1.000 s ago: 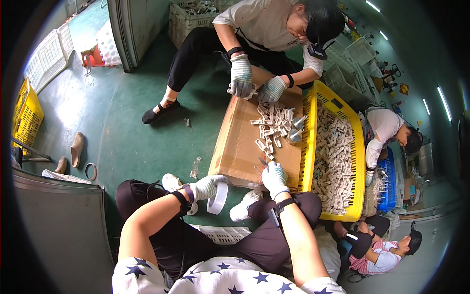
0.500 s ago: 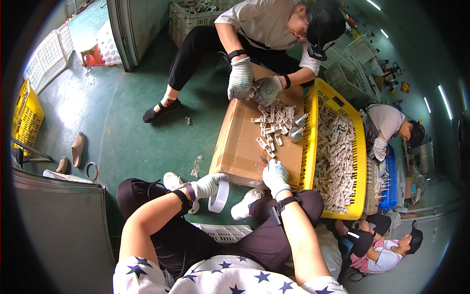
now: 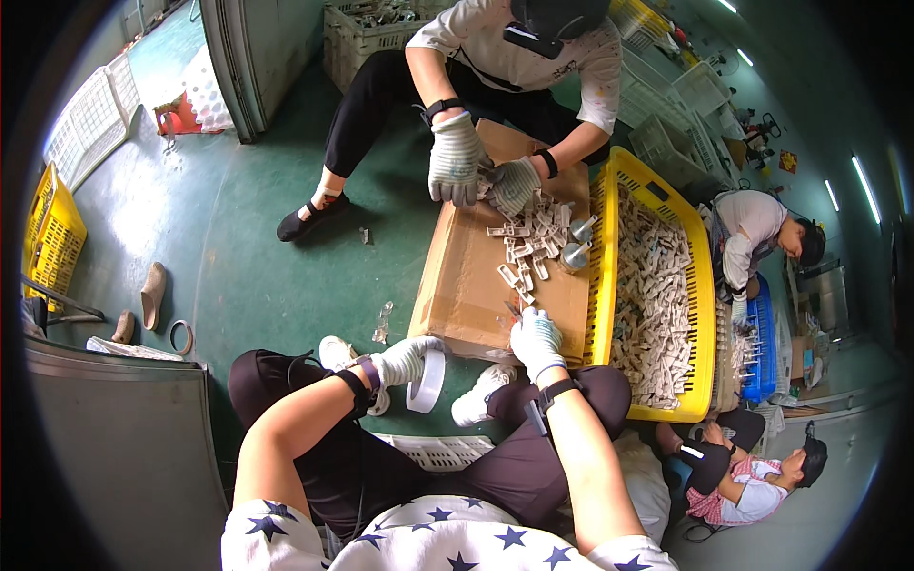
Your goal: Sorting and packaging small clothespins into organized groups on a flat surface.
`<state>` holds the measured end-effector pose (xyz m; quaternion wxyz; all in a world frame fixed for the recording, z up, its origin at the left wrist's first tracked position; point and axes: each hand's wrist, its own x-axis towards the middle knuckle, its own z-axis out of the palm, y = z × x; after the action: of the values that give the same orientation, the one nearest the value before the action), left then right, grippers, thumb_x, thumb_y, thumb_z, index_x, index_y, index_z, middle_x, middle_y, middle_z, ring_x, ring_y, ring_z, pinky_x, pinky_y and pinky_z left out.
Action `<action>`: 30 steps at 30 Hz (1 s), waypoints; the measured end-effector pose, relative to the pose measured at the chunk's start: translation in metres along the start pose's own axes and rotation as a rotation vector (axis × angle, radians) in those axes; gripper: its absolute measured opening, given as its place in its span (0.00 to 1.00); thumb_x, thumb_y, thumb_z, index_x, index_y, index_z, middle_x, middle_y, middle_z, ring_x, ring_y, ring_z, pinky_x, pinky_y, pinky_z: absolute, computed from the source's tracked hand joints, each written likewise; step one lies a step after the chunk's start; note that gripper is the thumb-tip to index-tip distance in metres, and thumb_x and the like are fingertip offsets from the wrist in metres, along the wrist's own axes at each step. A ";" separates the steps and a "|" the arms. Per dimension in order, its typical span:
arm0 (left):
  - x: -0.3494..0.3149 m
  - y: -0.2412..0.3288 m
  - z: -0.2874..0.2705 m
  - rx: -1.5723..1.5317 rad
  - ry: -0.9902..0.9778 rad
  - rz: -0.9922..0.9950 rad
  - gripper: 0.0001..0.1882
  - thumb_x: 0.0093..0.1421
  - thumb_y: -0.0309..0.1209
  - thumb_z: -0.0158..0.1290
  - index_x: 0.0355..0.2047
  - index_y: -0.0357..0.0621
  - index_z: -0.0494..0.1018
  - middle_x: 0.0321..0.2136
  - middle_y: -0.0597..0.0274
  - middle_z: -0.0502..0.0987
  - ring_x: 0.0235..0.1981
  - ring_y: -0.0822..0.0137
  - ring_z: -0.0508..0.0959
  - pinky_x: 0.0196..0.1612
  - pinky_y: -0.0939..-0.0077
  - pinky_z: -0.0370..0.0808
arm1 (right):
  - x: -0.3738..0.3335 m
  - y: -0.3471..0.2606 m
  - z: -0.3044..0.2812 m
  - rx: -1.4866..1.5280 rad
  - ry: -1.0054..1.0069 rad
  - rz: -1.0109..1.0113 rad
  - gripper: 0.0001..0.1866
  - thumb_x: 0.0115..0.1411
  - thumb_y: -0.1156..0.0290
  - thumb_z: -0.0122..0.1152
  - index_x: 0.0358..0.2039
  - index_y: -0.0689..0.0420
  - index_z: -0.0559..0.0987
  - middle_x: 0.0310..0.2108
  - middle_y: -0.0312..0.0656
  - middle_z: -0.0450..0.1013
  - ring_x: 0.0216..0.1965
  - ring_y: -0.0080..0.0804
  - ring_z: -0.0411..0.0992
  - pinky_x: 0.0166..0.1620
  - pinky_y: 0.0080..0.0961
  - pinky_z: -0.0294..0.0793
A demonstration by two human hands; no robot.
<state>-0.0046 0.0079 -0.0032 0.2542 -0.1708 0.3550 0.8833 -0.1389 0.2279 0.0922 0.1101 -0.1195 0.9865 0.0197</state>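
My left hand (image 3: 404,362), in a striped white glove, is closed on a wide roll of pale tape (image 3: 430,388) beside the near left corner of a brown cardboard box (image 3: 466,276). My right hand (image 3: 538,341), also gloved, rests at the box's near edge, fingers closed around a small pointed tool (image 3: 513,309); most of it is hidden, so its kind is unclear. Past that tip lies a loose pile of small whitish clip-like parts (image 3: 529,246). Two metal cylinders (image 3: 574,255) stand at the pile's right.
Across the box sits a co-worker, whose gloved hands (image 3: 486,181) work over the pile. Right of the box stands a yellow crate (image 3: 700,314) full of similar parts. Farther right are a blue crate (image 3: 759,347) and two more people. A grey metal panel (image 3: 124,447) is at left.
The co-worker across the box has lifted and shifted both hands slightly, head moved left. At far right, another person has reached toward the blue crate. My hands have barely moved.
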 end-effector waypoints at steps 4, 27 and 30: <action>-0.004 0.009 0.006 -0.126 0.036 -0.102 0.05 0.56 0.26 0.56 0.33 0.39 0.75 0.22 0.66 0.74 0.24 0.72 0.73 0.27 0.80 0.69 | 0.002 0.004 0.007 0.013 0.031 -0.021 0.17 0.57 0.61 0.50 0.42 0.58 0.72 0.43 0.54 0.71 0.43 0.52 0.73 0.45 0.46 0.73; -0.015 0.018 0.015 -0.209 0.032 -0.127 0.06 0.58 0.26 0.53 0.36 0.38 0.76 0.25 0.67 0.75 0.26 0.74 0.74 0.29 0.82 0.69 | 0.001 0.002 0.006 0.000 -0.001 0.002 0.17 0.56 0.61 0.52 0.44 0.57 0.72 0.44 0.52 0.71 0.43 0.50 0.73 0.45 0.46 0.73; -0.017 0.017 0.014 -0.176 0.013 -0.107 0.06 0.58 0.25 0.53 0.36 0.38 0.76 0.26 0.67 0.75 0.27 0.75 0.74 0.30 0.82 0.69 | 0.000 0.002 0.005 0.006 0.001 -0.005 0.17 0.57 0.61 0.51 0.43 0.57 0.72 0.43 0.53 0.71 0.42 0.51 0.73 0.45 0.47 0.73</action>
<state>-0.0021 0.0019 0.0241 0.2829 -0.2169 0.2681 0.8950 -0.1384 0.2301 0.0869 0.1101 -0.1217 0.9863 0.0164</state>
